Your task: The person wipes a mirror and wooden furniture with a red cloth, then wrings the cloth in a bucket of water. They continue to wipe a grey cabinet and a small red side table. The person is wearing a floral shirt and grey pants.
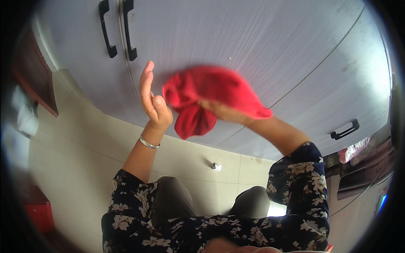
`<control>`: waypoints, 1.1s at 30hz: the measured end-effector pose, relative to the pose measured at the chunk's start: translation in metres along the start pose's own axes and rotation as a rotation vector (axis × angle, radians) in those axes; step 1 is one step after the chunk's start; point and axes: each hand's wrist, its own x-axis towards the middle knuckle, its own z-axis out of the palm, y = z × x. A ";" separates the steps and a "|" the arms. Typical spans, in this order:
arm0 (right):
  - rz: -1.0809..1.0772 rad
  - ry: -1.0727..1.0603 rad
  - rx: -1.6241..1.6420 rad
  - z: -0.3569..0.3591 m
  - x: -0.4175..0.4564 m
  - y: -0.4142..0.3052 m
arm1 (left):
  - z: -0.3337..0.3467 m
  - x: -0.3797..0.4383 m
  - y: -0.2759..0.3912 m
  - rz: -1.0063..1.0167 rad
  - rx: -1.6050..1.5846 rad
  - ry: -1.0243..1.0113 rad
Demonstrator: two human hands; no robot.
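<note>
A red cloth (215,83), creased and blurred by motion, is bunched in my right hand (223,110). It lies over the fingers and hides most of them, while one fold hangs down toward the floor. Behind it is a grey wood-grain cabinet door (202,38); whether the cloth touches its surface I cannot tell. My left hand (155,101) is raised just left of the cloth, empty, with the fingers pointing up and the thumb apart. A silver bangle (148,142) circles that wrist.
Two black upright handles (107,28) flank a door seam at upper left. Another black handle (345,129) is at lower right. A small object (215,166) lies on the tiled floor (190,158). White buckets (28,120) and a red box (39,216) stand at left.
</note>
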 end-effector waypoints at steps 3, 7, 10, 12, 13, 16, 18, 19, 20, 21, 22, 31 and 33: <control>0.496 -0.462 0.635 0.005 -0.005 -0.012 | -0.008 -0.012 0.011 -0.069 0.069 -0.042; 0.520 -0.515 0.519 -0.021 -0.027 -0.016 | -0.010 -0.020 0.018 -0.134 0.202 -0.117; 0.567 -0.200 -0.080 -0.043 -0.071 0.001 | 0.000 -0.006 0.024 -0.062 0.301 -0.143; 0.446 -0.002 -0.401 -0.069 -0.110 0.028 | 0.031 0.017 0.028 0.009 0.259 -0.093; 0.313 0.071 -0.504 -0.083 -0.130 0.042 | 0.049 0.024 0.030 0.027 0.230 -0.059; -0.124 0.102 -0.881 -0.100 -0.149 0.057 | 0.079 0.043 0.034 0.036 0.235 -0.005; -0.081 0.076 -0.852 -0.098 -0.157 0.068 | 0.088 0.043 0.031 0.053 0.271 0.057; -0.055 0.079 -0.829 -0.098 -0.160 0.071 | 0.091 0.042 0.030 0.063 0.287 0.090; -0.029 0.082 -0.806 -0.098 -0.162 0.074 | 0.094 0.042 0.030 0.081 0.291 0.099; 0.001 0.101 -0.767 -0.097 -0.157 0.067 | 0.095 0.041 0.030 0.097 0.299 0.105; 0.004 0.109 -0.760 -0.096 -0.156 0.068 | 0.095 0.040 0.030 0.113 0.307 0.111; 0.221 0.001 -0.539 -0.099 -0.164 0.067 | 0.099 0.035 0.019 0.208 0.289 0.127; 0.246 0.036 -0.479 -0.096 -0.166 0.070 | 0.093 0.033 0.019 0.224 0.260 0.061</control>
